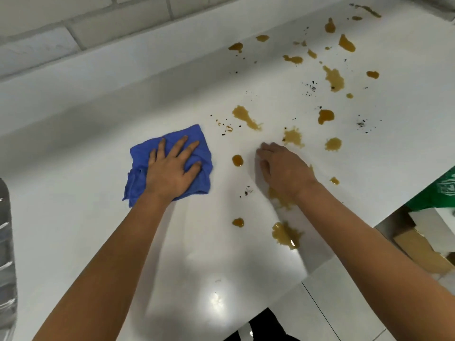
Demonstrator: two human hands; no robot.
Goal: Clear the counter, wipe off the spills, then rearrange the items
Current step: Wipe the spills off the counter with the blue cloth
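A crumpled blue cloth (197,141) lies on the white counter (98,217) left of centre. My left hand (172,168) presses flat on it with fingers spread. My right hand (283,168) rests on the counter to the right of the cloth, fingers loosely bent, holding nothing. Several brown spills (246,118) and dark crumbs (311,87) spread across the counter's right half, from the far right corner down to a puddle (285,233) near the front edge. One brown patch lies partly under my right wrist.
A white tiled wall (98,28) runs along the counter's back. A clear plastic bottle (6,254) stands at the far left edge. Off the counter's right end sit a green bag (440,190) and cardboard boxes (418,252) on the floor.
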